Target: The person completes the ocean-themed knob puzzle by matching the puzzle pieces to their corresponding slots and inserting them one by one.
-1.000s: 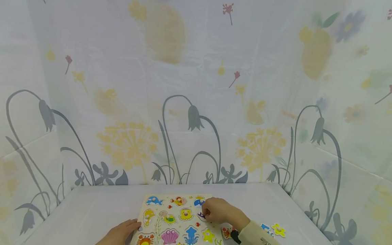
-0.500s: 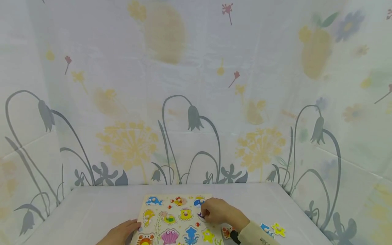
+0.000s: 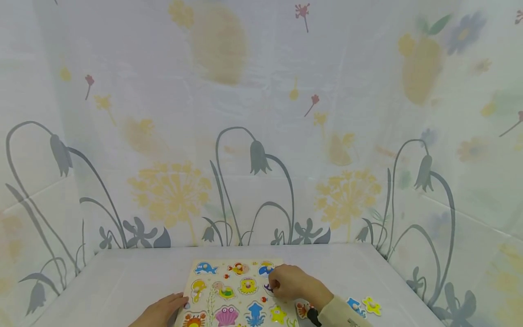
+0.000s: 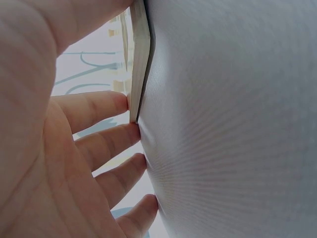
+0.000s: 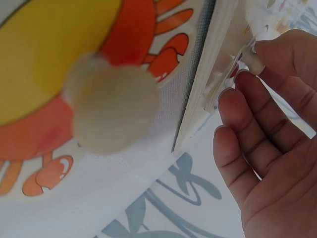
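A wooden knob puzzle board [image 3: 222,268] with sea-animal pictures lies on the table. My right hand [image 3: 292,281] reaches over its right edge, beside the blue whale piece [image 3: 264,270]. In the right wrist view, thumb and forefinger pinch a small wooden knob [image 5: 255,64] of a puzzle piece; a bit of purple [image 3: 267,287] shows by the fingertips in the head view, and the hand hides the rest. My left hand [image 3: 163,309] touches the board's left edge. Its fingers [image 4: 106,144] are spread and nearly straight, some fingertips at the board's side and others on the tablecloth.
Right of the board lies a crab piece [image 3: 303,310], partly behind the right wrist; its knob [image 5: 116,106] looms large in the right wrist view. Farther right are a blue piece [image 3: 355,307] and a yellow star-shaped piece [image 3: 372,306]. A flower-printed curtain [image 3: 261,136] hangs behind.
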Available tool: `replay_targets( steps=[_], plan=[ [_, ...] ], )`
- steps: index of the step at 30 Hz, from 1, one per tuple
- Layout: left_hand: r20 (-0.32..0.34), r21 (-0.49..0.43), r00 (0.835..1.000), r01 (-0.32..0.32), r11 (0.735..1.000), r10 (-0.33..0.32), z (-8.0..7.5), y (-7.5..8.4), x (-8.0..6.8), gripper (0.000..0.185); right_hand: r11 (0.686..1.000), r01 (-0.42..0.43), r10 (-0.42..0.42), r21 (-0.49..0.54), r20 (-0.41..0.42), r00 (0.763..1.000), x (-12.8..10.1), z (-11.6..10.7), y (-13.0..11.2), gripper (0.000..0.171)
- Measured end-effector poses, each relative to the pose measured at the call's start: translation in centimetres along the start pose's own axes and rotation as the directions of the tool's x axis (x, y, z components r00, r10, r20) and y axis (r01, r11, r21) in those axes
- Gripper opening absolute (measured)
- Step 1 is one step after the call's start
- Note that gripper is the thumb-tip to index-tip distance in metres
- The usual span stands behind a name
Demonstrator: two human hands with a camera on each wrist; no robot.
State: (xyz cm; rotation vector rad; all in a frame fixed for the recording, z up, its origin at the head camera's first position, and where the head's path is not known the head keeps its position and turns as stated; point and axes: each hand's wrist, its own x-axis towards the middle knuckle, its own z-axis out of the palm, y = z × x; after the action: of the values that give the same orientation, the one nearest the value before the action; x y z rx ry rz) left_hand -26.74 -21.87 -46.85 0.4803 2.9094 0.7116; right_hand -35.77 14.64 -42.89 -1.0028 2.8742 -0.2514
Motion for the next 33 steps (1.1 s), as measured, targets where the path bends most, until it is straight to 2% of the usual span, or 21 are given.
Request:
replay_targets(
  steps=[8, 12, 16, 27, 33],
  plan=[
    [-0.003, -0.001, 1.0, 0.005, 1.0, -0.005, 0.06, -0.01, 0.09, 0.088, 1.0, 0.027, -0.027, 0.013, -0.006, 1.0, 0.03, 0.05, 0.14, 0.012],
    [-0.013, 0.005, 0.999, 0.029, 1.0, -0.029, 0.14, 0.11, 0.04, 0.09, 0.998, 0.064, -0.063, 0.022, -0.023, 0.998, -0.01, -0.09, 0.23, 0.011],
    [-0.006, -0.002, 0.998, 0.06, 0.998, -0.06, 0.18, 0.27, 0.06, 0.091, 0.998, 0.06, -0.06, 0.035, -0.018, 0.998, -0.01, -0.02, 0.41, 0.009],
    [-0.004, -0.01, 0.998, 0.058, 0.998, -0.058, 0.17, 0.4, -0.11, 0.087, 0.996, 0.06, -0.059, 0.062, -0.012, 0.998, -0.08, -0.02, 0.63, 0.006],
    [-0.005, -0.001, 0.999, 0.032, 0.999, -0.032, 0.01, 0.35, -0.02, 0.085, 0.995, 0.042, -0.041, 0.089, -0.014, 0.999, -0.11, 0.19, 0.66, 0.006]
  ],
)
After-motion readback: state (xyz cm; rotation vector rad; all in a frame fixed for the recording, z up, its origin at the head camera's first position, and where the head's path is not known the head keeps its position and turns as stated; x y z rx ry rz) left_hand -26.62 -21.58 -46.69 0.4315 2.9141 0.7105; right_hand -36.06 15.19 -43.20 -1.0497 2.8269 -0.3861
